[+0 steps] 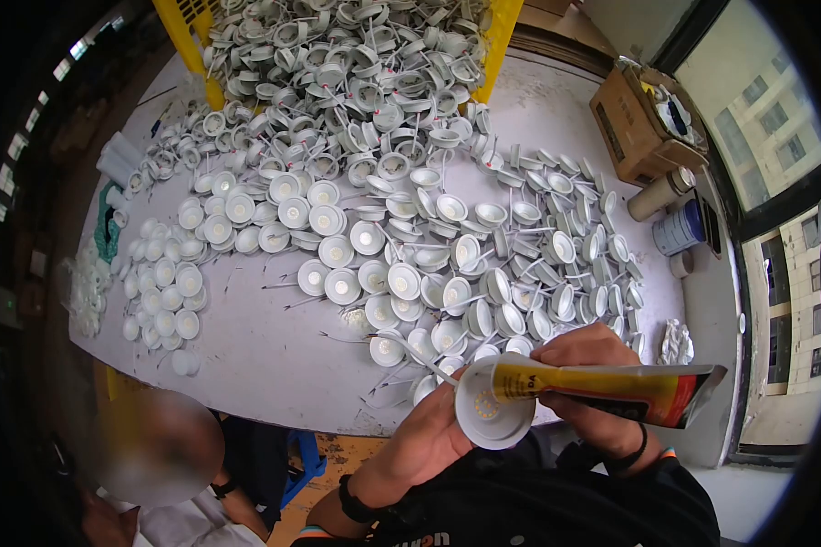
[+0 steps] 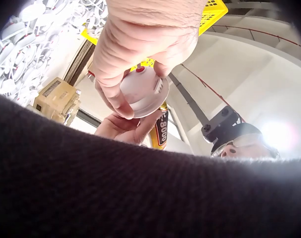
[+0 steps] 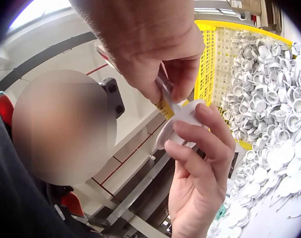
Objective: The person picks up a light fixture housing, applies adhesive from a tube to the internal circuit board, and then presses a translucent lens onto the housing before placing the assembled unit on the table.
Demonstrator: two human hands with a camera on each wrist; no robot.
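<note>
My left hand (image 1: 429, 439) grips a white round downlight housing (image 1: 506, 430) by its rim, its open face turned up with a ring of small yellow LED dots inside. In the left wrist view, the thumb and fingers of that hand close round the back of the housing (image 2: 140, 91). A yellow, black and red glue tube (image 1: 625, 387) is pinched in my right hand (image 1: 586, 346), its nozzle end right at the housing's rim. Part of the label, "8000", shows on the tube (image 2: 161, 133) in the left wrist view. The nozzle tip is hidden.
Many similar housings (image 1: 401, 281) with wires cover the table (image 1: 274, 351), and more fill a yellow crate (image 1: 504, 46) at the back. White round covers (image 1: 164, 299) lie at left. A cardboard box (image 1: 643, 128) and cans (image 1: 677, 230) stand at right. Another person (image 1: 178, 524) sits at lower left.
</note>
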